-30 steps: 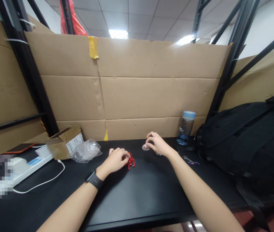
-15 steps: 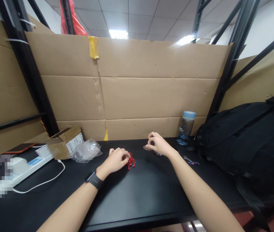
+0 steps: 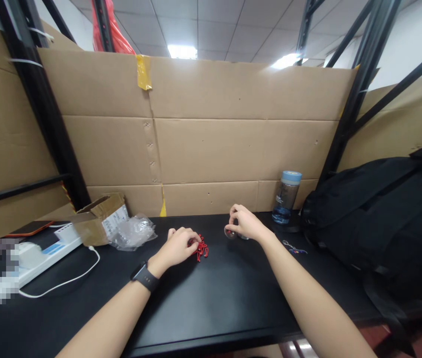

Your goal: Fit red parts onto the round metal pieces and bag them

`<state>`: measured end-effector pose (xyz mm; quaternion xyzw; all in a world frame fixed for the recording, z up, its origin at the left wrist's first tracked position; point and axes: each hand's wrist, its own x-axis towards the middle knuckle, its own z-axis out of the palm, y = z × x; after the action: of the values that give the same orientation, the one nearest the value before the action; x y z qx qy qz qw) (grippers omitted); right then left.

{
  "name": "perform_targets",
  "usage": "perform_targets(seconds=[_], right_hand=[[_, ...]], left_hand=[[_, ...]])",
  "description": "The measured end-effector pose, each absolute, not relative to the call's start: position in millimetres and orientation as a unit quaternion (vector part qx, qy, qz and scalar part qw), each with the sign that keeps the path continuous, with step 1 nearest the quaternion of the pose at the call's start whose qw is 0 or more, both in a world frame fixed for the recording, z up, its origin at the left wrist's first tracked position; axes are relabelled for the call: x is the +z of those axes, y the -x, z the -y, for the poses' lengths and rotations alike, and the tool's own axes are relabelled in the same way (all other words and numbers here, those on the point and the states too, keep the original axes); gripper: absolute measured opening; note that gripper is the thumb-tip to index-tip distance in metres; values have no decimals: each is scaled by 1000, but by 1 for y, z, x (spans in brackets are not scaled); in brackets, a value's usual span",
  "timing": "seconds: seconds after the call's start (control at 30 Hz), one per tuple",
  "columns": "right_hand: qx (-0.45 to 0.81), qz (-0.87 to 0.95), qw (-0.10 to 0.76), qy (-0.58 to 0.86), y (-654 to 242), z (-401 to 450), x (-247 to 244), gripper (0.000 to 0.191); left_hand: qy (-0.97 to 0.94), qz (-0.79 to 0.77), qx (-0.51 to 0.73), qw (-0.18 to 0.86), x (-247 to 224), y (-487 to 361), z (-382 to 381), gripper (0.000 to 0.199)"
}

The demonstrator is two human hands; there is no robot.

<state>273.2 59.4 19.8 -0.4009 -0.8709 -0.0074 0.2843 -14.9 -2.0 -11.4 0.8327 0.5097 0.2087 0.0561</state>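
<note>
Now, right hand (image 3: 246,223): thumb and fingertips pinched on a small clear round piece (image 3: 229,233), the fingertips slightly lower and further right than a second ago
Clear round piece: at the right fingertips, low over the black table (image 3: 211,303); half a second ago it showed as a thin flat oval, and now it is turned so that its outline looks fuller; whether its lower edge touches the table, I cannot tell
Second clear piece (image 3: 244,237): just under the right hand, mostly hidden by it, in the same spot as before
Left hand (image 3: 179,247): lying at the red cords (image 3: 203,251) with its fingers curled over them, unmoved since the earlier frames; whether they are closed on a strand, I cannot tell
Red cords: a loose looped heap on the table, partly under the left fingertips, unchanged
Smartwatch (image 3: 144,276): on the left wrist, as before
Blue-lidded bottle (image 3: 286,199): upright beyond the right hand, near the black backpack (image 3: 378,223), both unmoved
</note>
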Motion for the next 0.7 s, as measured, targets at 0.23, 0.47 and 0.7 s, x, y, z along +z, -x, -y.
perform_targets(seconds=[0.23, 0.47, 0.7], right_hand=[[11, 888, 274, 369, -274, -66, 17, 9], [-1, 875, 278, 397, -273, -61, 18, 14], [13, 878, 269, 395, -273, -60, 22, 17]], left_hand=[[-833, -509, 208, 58, -11, 15, 2, 23], [-834, -505, 214, 57, -13, 16, 0, 21], [-835, -503, 216, 57, -13, 16, 1, 21]])
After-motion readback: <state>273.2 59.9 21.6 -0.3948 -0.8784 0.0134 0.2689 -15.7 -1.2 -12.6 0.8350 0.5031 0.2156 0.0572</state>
